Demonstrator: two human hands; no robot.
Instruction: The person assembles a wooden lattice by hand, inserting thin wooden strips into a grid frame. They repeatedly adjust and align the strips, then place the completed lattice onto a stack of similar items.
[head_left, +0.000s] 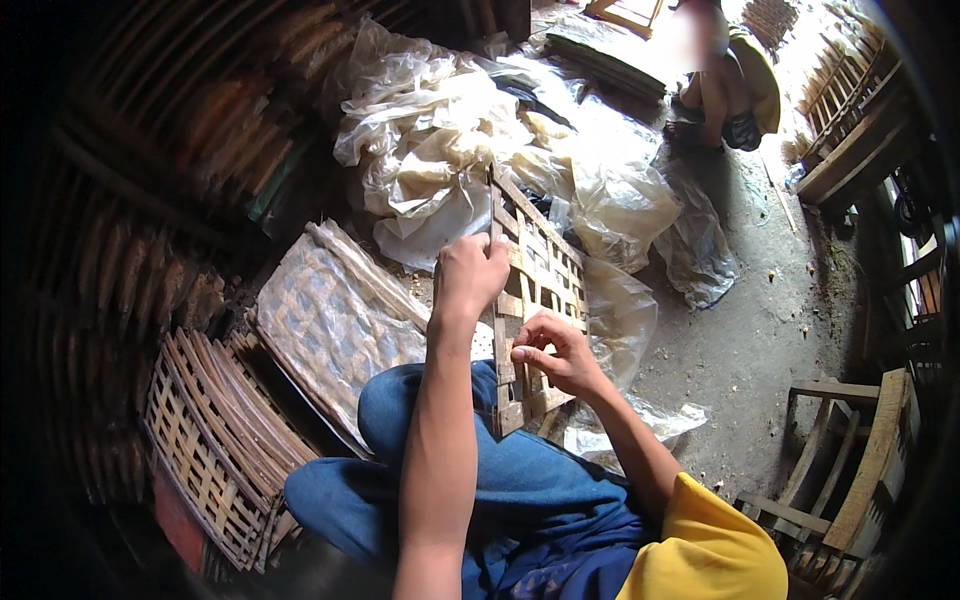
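Observation:
A woven bamboo tray point(546, 268) with a wooden rim stands tilted on edge in front of my knees, its lattice of flat strips facing right. My left hand point(471, 280) is closed around the near side of the rim, above its middle. Lower down, my right hand point(562, 354) has its thumb and fingers pinched together against the lattice. Whatever lies between those fingertips is too small to make out. The tray's lower corner rests by my jeans-covered leg point(530, 450).
Crumpled clear plastic sheeting point(430, 130) is heaped ahead. On the left are a plastic-covered tray point(340, 300) and several stacked woven trays point(215, 430). A wooden rack point(850, 460) stands at right. Another person point(722, 95) squats at the far right on the concrete floor point(740, 310).

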